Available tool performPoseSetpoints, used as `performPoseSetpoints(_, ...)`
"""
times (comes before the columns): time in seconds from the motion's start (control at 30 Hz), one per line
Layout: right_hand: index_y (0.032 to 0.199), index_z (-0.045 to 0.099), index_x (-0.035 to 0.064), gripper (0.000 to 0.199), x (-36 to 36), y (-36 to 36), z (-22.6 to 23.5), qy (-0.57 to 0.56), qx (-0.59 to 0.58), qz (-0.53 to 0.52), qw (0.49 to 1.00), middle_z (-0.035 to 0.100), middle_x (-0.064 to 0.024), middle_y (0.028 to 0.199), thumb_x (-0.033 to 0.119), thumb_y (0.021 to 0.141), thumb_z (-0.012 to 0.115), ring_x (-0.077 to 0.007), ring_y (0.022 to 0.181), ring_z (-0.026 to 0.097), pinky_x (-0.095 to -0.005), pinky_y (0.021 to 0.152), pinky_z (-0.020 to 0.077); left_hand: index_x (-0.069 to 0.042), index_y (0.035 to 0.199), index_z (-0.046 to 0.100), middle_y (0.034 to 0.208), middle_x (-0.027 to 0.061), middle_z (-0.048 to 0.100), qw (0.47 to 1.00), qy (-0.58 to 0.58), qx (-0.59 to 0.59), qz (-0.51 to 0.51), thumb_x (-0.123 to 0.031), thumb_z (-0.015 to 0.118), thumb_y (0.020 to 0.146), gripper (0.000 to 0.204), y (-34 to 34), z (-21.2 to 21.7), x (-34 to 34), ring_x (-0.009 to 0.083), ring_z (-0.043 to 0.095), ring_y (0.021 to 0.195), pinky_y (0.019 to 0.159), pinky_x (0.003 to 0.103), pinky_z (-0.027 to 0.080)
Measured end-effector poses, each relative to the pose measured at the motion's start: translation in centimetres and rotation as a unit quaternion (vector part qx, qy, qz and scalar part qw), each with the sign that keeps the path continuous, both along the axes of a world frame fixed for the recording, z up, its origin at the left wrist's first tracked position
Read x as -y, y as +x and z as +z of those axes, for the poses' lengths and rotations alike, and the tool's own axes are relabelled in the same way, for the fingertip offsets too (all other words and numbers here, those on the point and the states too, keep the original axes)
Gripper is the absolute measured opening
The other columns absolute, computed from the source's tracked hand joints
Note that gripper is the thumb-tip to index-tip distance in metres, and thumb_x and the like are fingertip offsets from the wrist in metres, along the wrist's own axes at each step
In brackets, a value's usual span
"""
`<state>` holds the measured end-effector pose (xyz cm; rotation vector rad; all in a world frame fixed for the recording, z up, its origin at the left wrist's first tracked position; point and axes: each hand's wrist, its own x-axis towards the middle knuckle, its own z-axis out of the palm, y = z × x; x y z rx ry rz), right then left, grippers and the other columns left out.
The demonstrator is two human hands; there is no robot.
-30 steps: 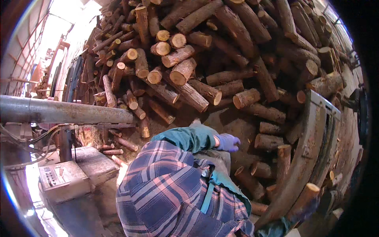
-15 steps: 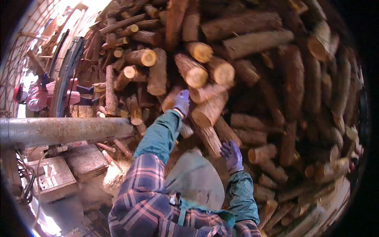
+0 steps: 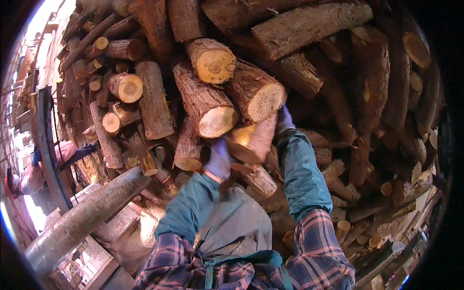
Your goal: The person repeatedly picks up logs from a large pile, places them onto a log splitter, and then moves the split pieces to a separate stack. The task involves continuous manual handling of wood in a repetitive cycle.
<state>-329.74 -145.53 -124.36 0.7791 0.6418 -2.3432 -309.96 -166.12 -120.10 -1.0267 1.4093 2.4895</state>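
A short bark-covered log (image 3: 258, 137) lies tilted between my gloved hands, smeared by motion. My right hand (image 3: 285, 119) in a purple glove is closed on its upper right side, most of its fingers hidden behind the wood. At the lower left end, my left hand (image 3: 220, 159), in the same kind of glove and blurred, presses against the log with its fingers curled. Just above are a pale-ended log (image 3: 205, 104), a log with a yellow cut face (image 3: 212, 62) and a thick log (image 3: 256, 92). Below the held log sits a split piece of wood (image 3: 258, 180).
Logs are heaped ahead and to the right, with a long log (image 3: 311, 26) on top. A thick metal pipe (image 3: 92, 212) slants in from the left. Beyond a dark metal beam (image 3: 46, 145), another person (image 3: 34, 176) is at the far left. A grey apron (image 3: 237, 222) covers my front.
My view has turned and come closer to the pile. My right hand has gone from open beside the heap up to the log's right side. My left hand has shifted to its left end.
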Motion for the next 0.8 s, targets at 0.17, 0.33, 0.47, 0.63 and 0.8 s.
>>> performPoseSetpoints(0.17,0.132,0.063,0.0055,0.066,-3.4,0.4,7.4,0.114,0.043,0.141,0.983,0.070,-0.0116,0.125,0.057,0.090,0.069,-0.0271,0.112,0.066,-0.0428,0.103,0.0501,-0.001,0.147,0.044,0.141,0.0087,0.055,0.996,0.041,0.056,-0.061,-0.034,0.061,0.101,0.059,-1.0,6.5,-6.9,0.0202,0.052,0.126,0.109,0.035,0.041)
performPoseSetpoints(0.33,0.134,0.062,0.0037,0.065,-5.8,3.3,5.9,0.052,0.109,0.123,0.985,0.069,-0.0118,0.126,0.052,0.091,0.069,-0.0264,0.113,0.066,-0.0416,0.104,0.0501,0.001,0.149,0.038,0.138,0.0098,0.056,0.965,0.114,0.059,-0.230,-0.031,0.080,0.089,0.080,-4.8,10.7,-8.7,0.0174,0.056,0.121,0.108,0.031,0.042)
performPoseSetpoints(0.47,0.140,0.056,0.0038,0.072,-11.4,10.9,5.3,0.014,0.111,0.128,0.985,0.066,-0.0129,0.132,0.054,0.090,0.069,-0.0263,0.117,0.064,-0.0431,0.106,0.0493,0.006,0.154,0.009,0.134,0.0120,0.057,0.946,-0.043,0.195,-0.256,-0.038,0.084,0.084,0.112,5.0,11.3,-16.8,0.0203,0.057,0.120,0.106,0.034,0.044)
performPoseSetpoints(0.63,0.144,0.053,0.0044,0.077,-16.2,25.0,14.6,-0.005,0.192,0.144,0.971,0.064,-0.0155,0.134,0.054,0.089,0.071,-0.0290,0.118,0.064,-0.0445,0.108,0.0480,-0.003,0.148,0.041,0.134,0.0086,0.060,0.909,0.202,0.246,-0.269,-0.026,0.078,0.090,0.073,13.9,18.5,-18.2,0.0212,0.057,0.123,0.110,0.037,0.044)
performPoseSetpoints(0.8,0.140,0.057,0.0036,0.067,-17.7,39.6,17.5,-0.036,0.226,-0.007,0.973,0.065,-0.0133,0.134,0.051,0.093,0.067,-0.0262,0.121,0.060,-0.0394,0.112,0.0425,0.003,0.133,0.054,0.122,0.0127,0.066,0.929,0.114,0.213,-0.282,-0.029,0.075,0.093,0.056,19.1,23.2,-21.4,0.0211,0.064,0.109,0.098,0.036,0.052)
